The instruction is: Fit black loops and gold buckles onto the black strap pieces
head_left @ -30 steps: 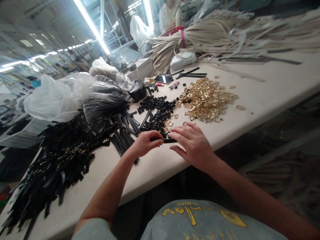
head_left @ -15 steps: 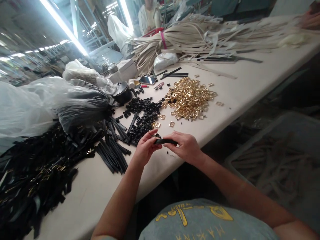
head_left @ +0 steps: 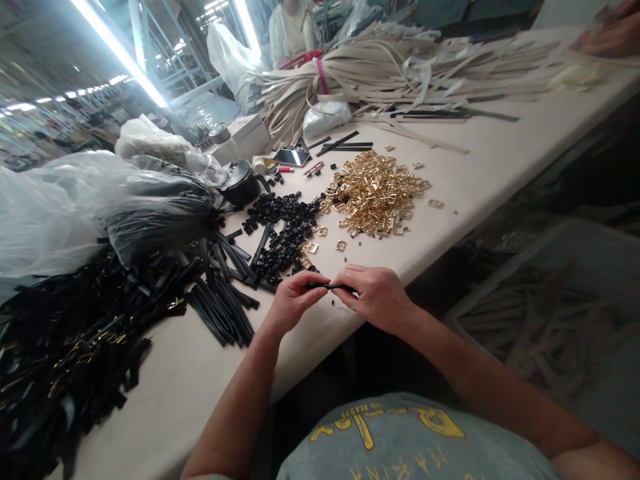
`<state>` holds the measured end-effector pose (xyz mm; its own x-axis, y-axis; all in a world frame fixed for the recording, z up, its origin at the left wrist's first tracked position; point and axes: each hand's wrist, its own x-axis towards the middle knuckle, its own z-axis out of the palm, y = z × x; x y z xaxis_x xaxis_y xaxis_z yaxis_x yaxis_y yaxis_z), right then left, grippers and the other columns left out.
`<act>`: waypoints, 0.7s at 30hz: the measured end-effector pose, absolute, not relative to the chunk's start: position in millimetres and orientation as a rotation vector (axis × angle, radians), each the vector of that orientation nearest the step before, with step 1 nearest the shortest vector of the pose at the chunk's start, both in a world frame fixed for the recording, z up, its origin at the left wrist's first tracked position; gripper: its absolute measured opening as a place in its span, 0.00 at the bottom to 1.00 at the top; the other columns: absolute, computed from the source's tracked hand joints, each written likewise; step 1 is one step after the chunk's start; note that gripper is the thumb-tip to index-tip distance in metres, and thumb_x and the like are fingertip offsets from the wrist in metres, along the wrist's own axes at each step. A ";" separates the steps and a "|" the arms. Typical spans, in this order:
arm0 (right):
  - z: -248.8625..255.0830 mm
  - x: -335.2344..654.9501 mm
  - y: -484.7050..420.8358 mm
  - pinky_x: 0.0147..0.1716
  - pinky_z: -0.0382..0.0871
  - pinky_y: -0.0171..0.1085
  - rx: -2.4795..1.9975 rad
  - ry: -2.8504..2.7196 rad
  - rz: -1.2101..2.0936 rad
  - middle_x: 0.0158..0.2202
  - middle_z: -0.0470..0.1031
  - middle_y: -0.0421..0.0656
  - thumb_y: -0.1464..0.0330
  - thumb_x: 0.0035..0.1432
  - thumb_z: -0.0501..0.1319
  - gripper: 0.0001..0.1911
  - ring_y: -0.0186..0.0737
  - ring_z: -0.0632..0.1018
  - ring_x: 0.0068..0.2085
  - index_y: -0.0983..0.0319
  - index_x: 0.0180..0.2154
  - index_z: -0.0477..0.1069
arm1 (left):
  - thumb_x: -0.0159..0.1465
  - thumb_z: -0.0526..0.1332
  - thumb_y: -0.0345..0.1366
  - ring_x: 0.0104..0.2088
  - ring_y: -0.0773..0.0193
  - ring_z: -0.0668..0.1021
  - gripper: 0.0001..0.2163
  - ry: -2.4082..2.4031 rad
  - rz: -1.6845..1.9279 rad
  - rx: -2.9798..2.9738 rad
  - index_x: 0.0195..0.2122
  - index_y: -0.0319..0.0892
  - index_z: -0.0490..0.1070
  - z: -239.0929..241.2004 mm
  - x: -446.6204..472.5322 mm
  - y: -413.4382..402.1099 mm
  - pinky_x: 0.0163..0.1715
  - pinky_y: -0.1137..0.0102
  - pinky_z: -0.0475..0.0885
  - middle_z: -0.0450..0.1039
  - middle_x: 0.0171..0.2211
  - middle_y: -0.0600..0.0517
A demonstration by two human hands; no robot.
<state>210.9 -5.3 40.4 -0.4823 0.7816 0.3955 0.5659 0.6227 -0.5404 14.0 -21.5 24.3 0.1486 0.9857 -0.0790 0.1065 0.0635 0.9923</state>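
Note:
A short black strap [head_left: 320, 286] is stretched between my two hands, just above the table's near edge. My left hand [head_left: 295, 300] pinches its left end between thumb and fingers. The right end is gripped by my right hand [head_left: 373, 297], which covers much of it. Beyond my hands lies a heap of gold buckles [head_left: 375, 193]. To its left spreads a pile of small black loops [head_left: 287, 227]. Cut black strips [head_left: 223, 310] rest left of my left hand.
Black straps with gold buckles [head_left: 65, 347] are heaped at left, beside plastic bags [head_left: 55, 207]. A black pot [head_left: 241, 183] and a phone [head_left: 293, 157] stand farther back. Beige straps [head_left: 345, 73] cover the far table. Another person's hand [head_left: 615, 33] is at upper right. A bin [head_left: 465, 300] sits below right.
My left fingers have closed down over the strap's left end, and both hands now meet nearly thumb to thumb. The view has shifted slightly.

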 end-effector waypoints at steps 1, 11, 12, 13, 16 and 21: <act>41.3 211.2 -6.3 0.30 0.59 0.33 -1.058 -2.228 0.444 0.29 0.76 0.39 0.72 0.58 0.60 0.05 0.34 0.75 0.31 0.60 0.31 0.74 | 0.55 0.70 0.38 0.33 0.65 0.75 0.10 1.220 0.990 1.351 0.36 0.41 0.79 23.5 14.6 -21.9 0.35 0.71 0.69 0.77 0.32 0.50; 41.4 220.9 -5.7 0.30 0.60 0.33 -1.135 -2.165 0.466 0.30 0.76 0.39 0.71 0.59 0.60 0.06 0.35 0.75 0.31 0.60 0.30 0.74 | 0.54 0.70 0.43 0.39 0.61 0.75 0.10 0.986 1.429 1.139 0.23 0.44 0.75 27.5 8.5 -19.2 0.48 0.63 0.70 0.73 0.32 0.51; 40.5 224.2 -4.5 0.30 0.61 0.33 -1.147 -2.139 0.472 0.30 0.76 0.39 0.71 0.59 0.60 0.05 0.35 0.75 0.31 0.60 0.31 0.74 | 0.55 0.68 0.47 0.37 0.61 0.75 0.14 0.945 1.444 1.150 0.20 0.43 0.74 30.4 3.8 -19.1 0.48 0.62 0.70 0.73 0.29 0.51; 39.9 227.4 -3.6 0.30 0.61 0.33 -1.156 -2.114 0.482 0.30 0.77 0.39 0.71 0.59 0.60 0.05 0.35 0.75 0.31 0.60 0.31 0.74 | 0.56 0.65 0.52 0.34 0.62 0.75 0.20 0.905 1.433 1.171 0.17 0.43 0.72 32.9 -1.0 -18.9 0.47 0.61 0.71 0.72 0.26 0.51; 38.8 234.0 -4.4 0.30 0.62 0.32 -1.152 -2.071 0.531 0.30 0.77 0.39 0.71 0.58 0.61 0.04 0.34 0.75 0.30 0.59 0.33 0.75 | 0.60 0.52 0.63 0.28 0.61 0.74 0.31 0.927 1.283 1.234 0.13 0.42 0.70 35.3 -10.3 -18.3 0.41 0.61 0.73 0.69 0.20 0.48; 38.2 231.6 -12.9 0.31 0.64 0.32 -1.120 -2.060 0.537 0.31 0.78 0.39 0.71 0.58 0.61 0.04 0.35 0.77 0.32 0.59 0.34 0.75 | 0.58 0.64 0.53 0.26 0.64 0.76 0.20 1.201 1.079 1.121 0.27 0.38 0.77 24.4 -2.9 -17.0 0.32 0.68 0.74 0.77 0.27 0.47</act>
